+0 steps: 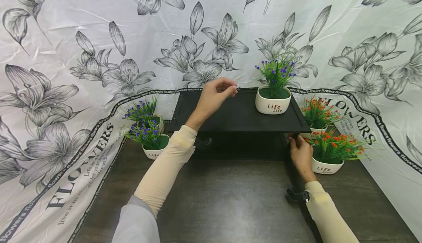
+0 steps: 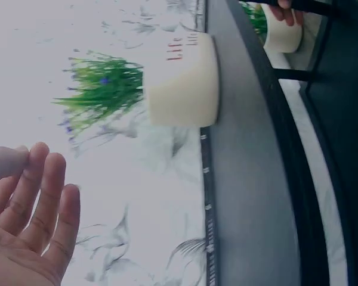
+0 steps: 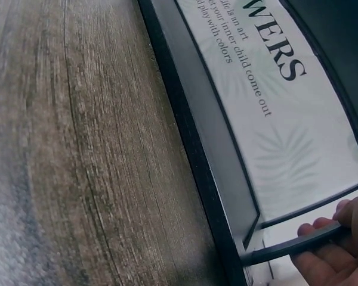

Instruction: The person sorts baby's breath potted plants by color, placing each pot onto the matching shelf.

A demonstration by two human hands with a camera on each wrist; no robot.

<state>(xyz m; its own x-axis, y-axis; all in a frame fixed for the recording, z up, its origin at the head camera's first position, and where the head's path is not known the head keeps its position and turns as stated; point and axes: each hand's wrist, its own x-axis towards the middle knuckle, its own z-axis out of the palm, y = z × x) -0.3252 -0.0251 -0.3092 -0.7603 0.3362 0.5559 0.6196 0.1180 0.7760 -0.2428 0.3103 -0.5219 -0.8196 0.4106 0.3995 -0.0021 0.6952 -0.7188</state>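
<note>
A black two-tier shelf rack (image 1: 217,113) stands at the back of the table. Its upper board bears a white "Life" pot (image 1: 273,102) of small purple flowers and grass. My left hand (image 1: 215,96) hovers over that board, left of the pot. Its fingers are loosely bent with nothing between them; the left wrist view shows the hand (image 2: 33,214) apart from the pot (image 2: 182,83). At the rack's right end my right hand (image 1: 301,155) grips a thin black side post (image 3: 292,243), fingers curled round it.
Two pots of orange flowers (image 1: 328,167) stand right of the rack, the front one close to my right hand. Left of it stand two pots of purple flowers (image 1: 153,152), near my left forearm. A flower-printed cloth (image 1: 184,23) hangs behind. Dark wood tabletop (image 1: 227,199) lies in front.
</note>
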